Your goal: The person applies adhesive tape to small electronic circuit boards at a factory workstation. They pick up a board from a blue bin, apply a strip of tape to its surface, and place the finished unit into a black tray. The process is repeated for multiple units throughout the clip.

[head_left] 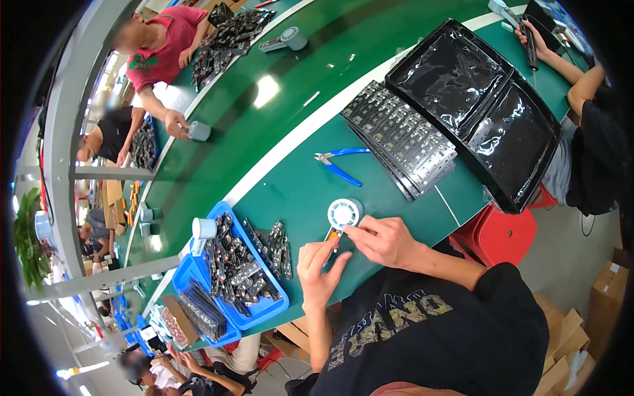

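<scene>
A small handheld fan (345, 212) with a round white slotted head lies just beyond my fingers, its narrow handle pointing toward me. My left hand (318, 272) is around the handle, fingers on one side and thumb on the other. A small orange part (335, 235) shows at the handle by those fingertips. At the fan head's near edge, the fingers of my right hand (386, 244) are pinched together; whatever is between them is hidden. Blue-handled side cutters (345, 170) lie open beyond the fan. To their right is a stack of circuit board panels (403, 135).
Blue bins (281, 305) with many small circuit boards stand at left, a pale fan part (204, 228) on their rim. Black trays (456, 72) lie at right, by a red stool (505, 234). Across the green conveyor (290, 86), a co-worker (165, 46) reaches over; another holds a screwdriver (530, 47).
</scene>
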`<state>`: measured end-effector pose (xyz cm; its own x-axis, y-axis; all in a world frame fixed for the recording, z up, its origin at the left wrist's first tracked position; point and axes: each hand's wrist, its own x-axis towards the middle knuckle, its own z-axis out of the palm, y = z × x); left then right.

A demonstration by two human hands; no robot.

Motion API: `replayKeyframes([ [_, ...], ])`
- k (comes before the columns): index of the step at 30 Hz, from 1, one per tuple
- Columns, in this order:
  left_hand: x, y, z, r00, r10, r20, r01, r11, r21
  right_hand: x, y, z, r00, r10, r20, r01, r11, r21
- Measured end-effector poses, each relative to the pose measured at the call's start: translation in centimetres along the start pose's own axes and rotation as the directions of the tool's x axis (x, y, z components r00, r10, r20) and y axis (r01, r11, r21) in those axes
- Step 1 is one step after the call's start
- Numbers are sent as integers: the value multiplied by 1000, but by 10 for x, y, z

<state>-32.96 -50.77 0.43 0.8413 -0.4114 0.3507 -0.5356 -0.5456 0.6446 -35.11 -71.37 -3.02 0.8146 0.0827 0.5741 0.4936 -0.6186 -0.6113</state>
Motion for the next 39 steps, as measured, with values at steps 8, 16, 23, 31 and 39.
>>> replayKeyframes([
  [8, 9, -21, -5, 984, -102, -148, 104, 995, 7, 9, -2, 7, 996, 20, 84, -19, 1000, -17],
  [16, 18, -25, -13, 993, -107, -51, 102, 992, -80, 19, -10, 8, 992, 53, 114, -50, 998, -22],
  [23, -9, -13, -6, 985, -94, -145, 100, 994, 36, 23, -8, 4, 992, 34, 121, -34, 999, -1],
  [31, -13, -1, 7, 968, -100, -230, 108, 994, 22, 20, -9, 3, 993, 23, 119, -21, 1000, -13],
  [39, 12, -7, 2, 974, -81, -211, 84, 996, 3, 3, -10, 5, 994, 44, 95, -44, 999, -9],
])
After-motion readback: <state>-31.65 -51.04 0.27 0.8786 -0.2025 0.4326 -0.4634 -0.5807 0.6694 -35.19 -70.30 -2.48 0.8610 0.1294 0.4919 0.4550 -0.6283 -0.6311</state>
